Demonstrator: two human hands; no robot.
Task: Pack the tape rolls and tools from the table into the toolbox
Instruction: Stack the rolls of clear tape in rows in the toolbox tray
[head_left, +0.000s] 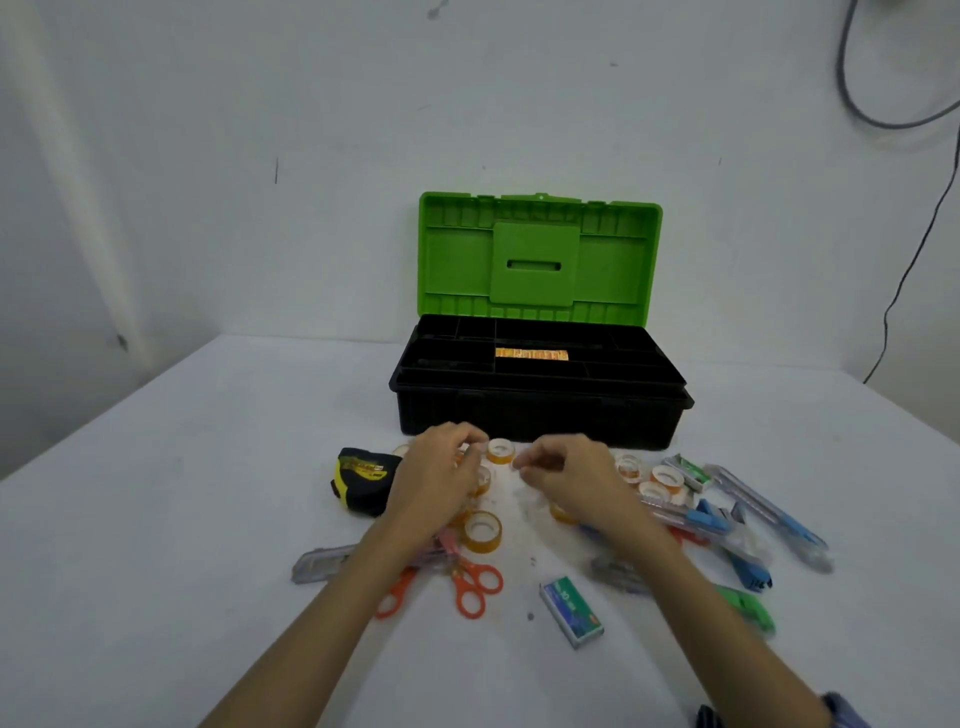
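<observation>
hands (498, 470) reaching forward over tape rolls (483, 530), fingers curled, grasp unclear from blur

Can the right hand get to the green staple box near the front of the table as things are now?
Probably yes. The staple box lies alone on bare table, nearer the person than the right hand, with nothing on top of it. The hand would only need to pull back toward the body.

toolbox (535, 410) open at table (156, 519) far edge, green lid (537, 257) up | left hand (441, 467), right hand (566, 475) curled over tape rolls (483, 530) | orange scissors (470, 584), staple box (571, 610) nearer front edge
</observation>
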